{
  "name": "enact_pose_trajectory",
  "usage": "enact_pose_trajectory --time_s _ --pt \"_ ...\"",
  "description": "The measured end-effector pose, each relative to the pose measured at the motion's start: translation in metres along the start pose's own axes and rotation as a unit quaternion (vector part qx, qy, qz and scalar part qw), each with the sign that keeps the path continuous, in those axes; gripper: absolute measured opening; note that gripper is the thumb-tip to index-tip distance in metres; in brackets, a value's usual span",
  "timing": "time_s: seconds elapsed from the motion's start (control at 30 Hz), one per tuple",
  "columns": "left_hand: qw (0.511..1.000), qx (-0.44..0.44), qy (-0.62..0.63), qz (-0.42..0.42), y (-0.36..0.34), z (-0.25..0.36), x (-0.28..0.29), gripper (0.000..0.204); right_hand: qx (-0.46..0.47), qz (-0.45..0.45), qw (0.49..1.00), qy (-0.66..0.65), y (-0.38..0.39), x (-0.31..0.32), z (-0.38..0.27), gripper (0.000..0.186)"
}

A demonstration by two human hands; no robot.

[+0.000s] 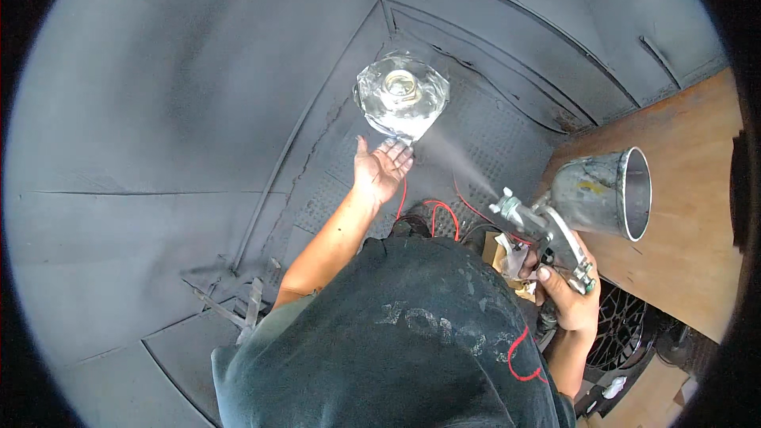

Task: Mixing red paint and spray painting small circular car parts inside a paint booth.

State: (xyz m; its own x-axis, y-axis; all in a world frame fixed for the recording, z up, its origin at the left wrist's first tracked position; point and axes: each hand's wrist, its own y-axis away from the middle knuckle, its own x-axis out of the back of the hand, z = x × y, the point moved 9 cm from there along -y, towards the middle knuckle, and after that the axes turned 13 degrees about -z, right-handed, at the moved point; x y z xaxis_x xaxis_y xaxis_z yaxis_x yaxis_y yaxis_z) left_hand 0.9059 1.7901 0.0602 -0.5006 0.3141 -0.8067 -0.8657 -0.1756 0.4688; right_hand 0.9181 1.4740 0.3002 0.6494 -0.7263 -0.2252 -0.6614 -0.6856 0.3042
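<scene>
My right hand is closed round the handle of a metal spray gun. A large grey, paint-stained cup is fixed on the gun. Its nozzle points to the upper left, and a pale mist streams from it toward a round, shiny silver foil-like piece with a raised ring in its middle. My left hand is open, palm up with fingers stretched, at the near edge of that piece. Whether the fingertips touch it, I cannot tell. What holds the piece up is hidden.
Grey-coated walls meet in a corner ahead, above a studded floor. A red hose runs near my feet. At right stand a wooden panel and a black mesh-like part. A cardboard box lies below the gun.
</scene>
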Motion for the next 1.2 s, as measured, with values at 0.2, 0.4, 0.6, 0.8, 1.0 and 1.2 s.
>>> enact_pose_trajectory --time_s 0.2,0.4,0.6,0.8,1.0,1.2 --pt "0.997 0.009 -0.065 0.050 0.000 0.033 0.028 0.088 0.050 0.059 0.997 -0.011 0.003 0.008 -0.001 0.055" --pt "0.994 -0.065 -0.074 0.055 -0.001 0.065 0.037 0.090 0.039 0.082 0.996 0.018 0.007 0.012 0.001 0.059" --pt "0.994 -0.081 0.000 0.073 0.000 0.029 0.031 0.086 0.008 -0.018 0.998 -0.061 0.000 -0.005 0.006 0.062" --pt "0.995 -0.031 0.076 -0.059 0.004 -0.025 -0.007 0.085 0.013 0.030 0.999 -0.001 0.000 0.004 0.003 0.061" --pt "0.995 -0.024 0.076 -0.063 0.002 -0.015 0.002 0.084 0.052 0.064 0.996 0.012 0.004 0.008 0.000 0.062" --pt "0.999 -0.015 0.031 -0.035 -0.001 0.000 0.010 0.085 -0.001 -0.019 1.000 -0.025 0.000 0.001 0.007 0.062"
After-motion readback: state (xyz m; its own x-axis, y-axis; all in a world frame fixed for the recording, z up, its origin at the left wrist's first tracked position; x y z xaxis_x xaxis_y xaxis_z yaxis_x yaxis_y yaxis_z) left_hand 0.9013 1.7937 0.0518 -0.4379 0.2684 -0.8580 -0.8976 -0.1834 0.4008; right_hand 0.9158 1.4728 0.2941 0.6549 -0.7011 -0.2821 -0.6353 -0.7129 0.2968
